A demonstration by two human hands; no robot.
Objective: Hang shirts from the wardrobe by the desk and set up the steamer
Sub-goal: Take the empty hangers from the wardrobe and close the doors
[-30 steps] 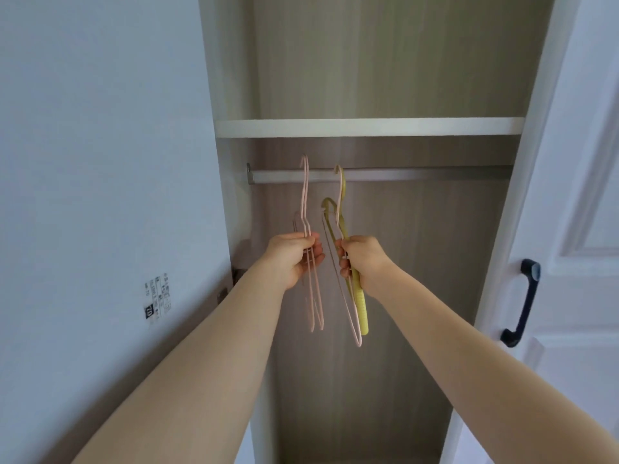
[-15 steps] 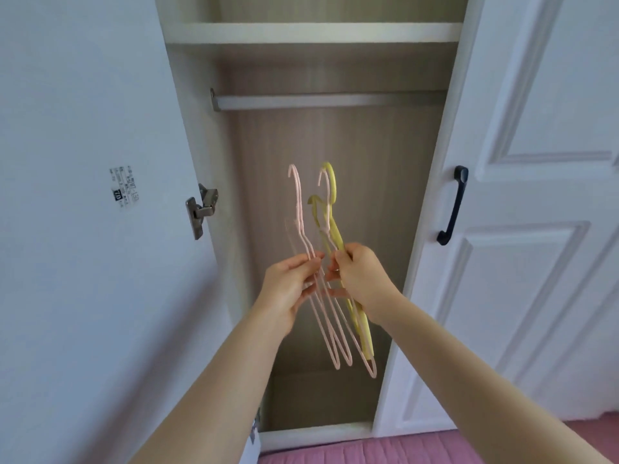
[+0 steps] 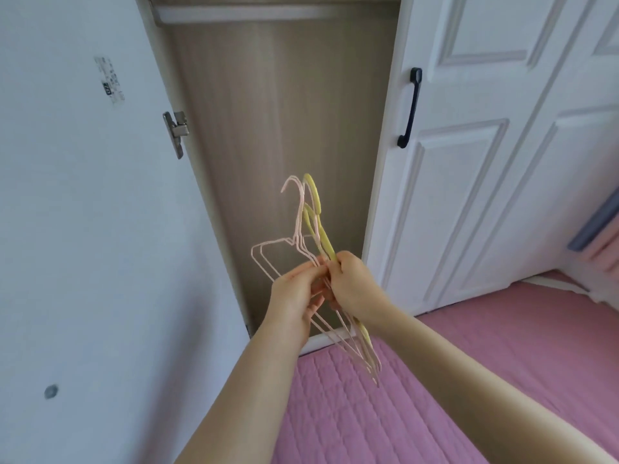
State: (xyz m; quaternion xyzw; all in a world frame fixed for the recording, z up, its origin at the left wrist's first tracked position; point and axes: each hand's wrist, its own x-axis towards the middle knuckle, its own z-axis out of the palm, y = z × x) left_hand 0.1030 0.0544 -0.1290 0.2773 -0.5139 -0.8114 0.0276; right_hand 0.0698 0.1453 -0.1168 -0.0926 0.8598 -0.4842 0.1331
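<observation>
I hold a bunch of thin hangers in front of the open wardrobe (image 3: 278, 128). The pink wire hangers (image 3: 268, 259) fan out to the left, and the yellow hangers (image 3: 316, 212) stand beside them with hooks pointing up. My left hand (image 3: 294, 296) pinches the pink hangers at their shoulders. My right hand (image 3: 351, 283) grips the yellow ones, and the two hands touch. The lower ends of the hangers trail down past my right wrist. The wardrobe rail (image 3: 254, 13) at the top edge is bare. No shirts or steamer are in view.
The open left wardrobe door (image 3: 83, 229) with a metal hinge (image 3: 176, 132) stands close on my left. A shut white door (image 3: 502, 162) with a black handle (image 3: 410, 108) is on the right. Pink quilted bedding (image 3: 435, 380) lies below.
The hangers came off the rail and both hands lowered them together. My view tilted down, so the shelf left the frame and the pink bedding came in.
</observation>
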